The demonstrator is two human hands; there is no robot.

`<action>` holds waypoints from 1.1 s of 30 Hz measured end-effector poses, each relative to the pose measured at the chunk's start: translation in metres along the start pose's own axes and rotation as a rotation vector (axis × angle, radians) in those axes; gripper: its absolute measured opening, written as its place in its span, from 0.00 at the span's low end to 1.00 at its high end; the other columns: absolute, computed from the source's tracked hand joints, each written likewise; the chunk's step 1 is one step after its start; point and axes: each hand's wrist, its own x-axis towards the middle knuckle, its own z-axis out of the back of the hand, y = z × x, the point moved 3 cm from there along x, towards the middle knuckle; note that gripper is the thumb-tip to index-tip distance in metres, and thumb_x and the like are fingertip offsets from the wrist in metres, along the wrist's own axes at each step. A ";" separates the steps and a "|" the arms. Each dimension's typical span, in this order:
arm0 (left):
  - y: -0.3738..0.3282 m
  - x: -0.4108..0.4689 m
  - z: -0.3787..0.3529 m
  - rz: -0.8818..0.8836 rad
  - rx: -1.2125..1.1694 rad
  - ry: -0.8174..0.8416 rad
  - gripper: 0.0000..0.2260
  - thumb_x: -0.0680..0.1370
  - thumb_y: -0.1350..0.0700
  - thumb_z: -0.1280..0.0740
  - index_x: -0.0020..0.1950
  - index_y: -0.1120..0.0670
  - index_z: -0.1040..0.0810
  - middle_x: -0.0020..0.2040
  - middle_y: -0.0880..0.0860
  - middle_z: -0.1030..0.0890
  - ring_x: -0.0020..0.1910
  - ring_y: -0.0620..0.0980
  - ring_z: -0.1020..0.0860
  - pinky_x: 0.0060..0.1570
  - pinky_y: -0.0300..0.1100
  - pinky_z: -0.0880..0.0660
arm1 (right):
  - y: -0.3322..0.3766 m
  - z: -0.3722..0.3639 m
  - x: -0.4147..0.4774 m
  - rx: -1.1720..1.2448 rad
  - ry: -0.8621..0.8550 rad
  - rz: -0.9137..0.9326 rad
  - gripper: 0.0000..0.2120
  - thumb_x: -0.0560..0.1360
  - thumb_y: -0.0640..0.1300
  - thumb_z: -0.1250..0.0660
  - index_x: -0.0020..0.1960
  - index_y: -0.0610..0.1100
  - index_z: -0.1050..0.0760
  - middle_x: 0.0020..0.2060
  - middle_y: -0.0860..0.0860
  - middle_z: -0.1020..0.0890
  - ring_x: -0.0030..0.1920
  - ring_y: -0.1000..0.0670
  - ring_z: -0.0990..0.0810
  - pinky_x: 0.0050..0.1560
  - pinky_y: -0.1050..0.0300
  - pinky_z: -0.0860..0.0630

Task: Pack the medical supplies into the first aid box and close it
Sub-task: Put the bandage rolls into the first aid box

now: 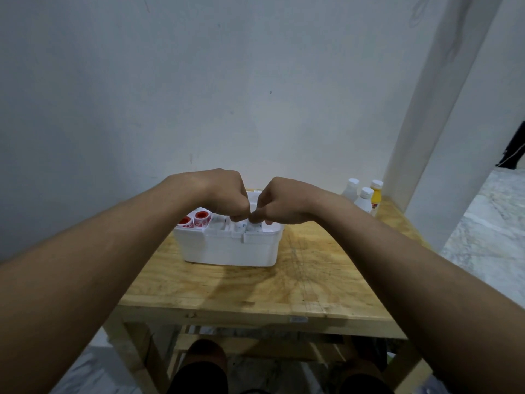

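A white first aid box (230, 247) stands open on the wooden table (284, 282). Two rolls with red centres (196, 218) sit in its left end. Both my hands hover over the box's top, knuckles up. My left hand (224, 194) and my right hand (279, 201) meet at the fingertips and pinch a small white packet with dark print (253, 226) that stands in a middle compartment. My hands hide the rear of the box and any lid.
Three bottles with white caps, one of them yellow (375, 196), stand at the table's back right corner. A wall runs close behind the table and a white pillar (426, 137) rises to the right. My knees show under the table's front edge.
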 end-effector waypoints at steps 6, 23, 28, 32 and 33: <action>0.002 0.000 -0.003 0.007 0.000 0.005 0.23 0.61 0.50 0.34 0.50 0.59 0.14 0.44 0.50 0.24 0.42 0.50 0.26 0.41 0.45 0.28 | -0.001 0.002 -0.003 -0.059 0.004 0.027 0.09 0.75 0.41 0.31 0.52 0.46 0.14 0.45 0.53 0.15 0.50 0.50 0.18 0.51 0.55 0.21; -0.004 -0.001 -0.002 0.028 0.009 -0.035 0.15 0.68 0.52 0.31 0.49 0.56 0.13 0.51 0.55 0.15 0.42 0.51 0.22 0.41 0.45 0.26 | 0.004 0.005 -0.005 -0.044 0.023 -0.005 0.13 0.75 0.40 0.35 0.53 0.46 0.14 0.50 0.52 0.14 0.53 0.51 0.18 0.58 0.52 0.21; -0.002 0.002 -0.003 0.021 0.005 -0.036 0.14 0.69 0.52 0.31 0.49 0.55 0.13 0.54 0.56 0.15 0.48 0.55 0.18 0.41 0.43 0.25 | 0.004 0.006 -0.004 -0.030 0.018 -0.034 0.13 0.73 0.41 0.35 0.53 0.46 0.14 0.49 0.51 0.14 0.53 0.50 0.18 0.59 0.51 0.21; -0.003 0.002 -0.003 0.017 0.010 -0.041 0.13 0.70 0.53 0.31 0.50 0.55 0.13 0.55 0.57 0.15 0.43 0.50 0.22 0.41 0.43 0.26 | 0.002 0.006 -0.002 -0.030 0.005 -0.048 0.14 0.70 0.41 0.36 0.50 0.46 0.14 0.48 0.51 0.14 0.53 0.48 0.18 0.58 0.47 0.20; -0.004 0.001 -0.003 0.016 0.010 -0.039 0.13 0.71 0.53 0.31 0.51 0.56 0.13 0.56 0.57 0.15 0.44 0.50 0.22 0.42 0.43 0.25 | 0.001 0.007 -0.002 -0.027 -0.001 -0.049 0.14 0.70 0.41 0.36 0.49 0.46 0.14 0.48 0.50 0.14 0.53 0.47 0.18 0.58 0.47 0.20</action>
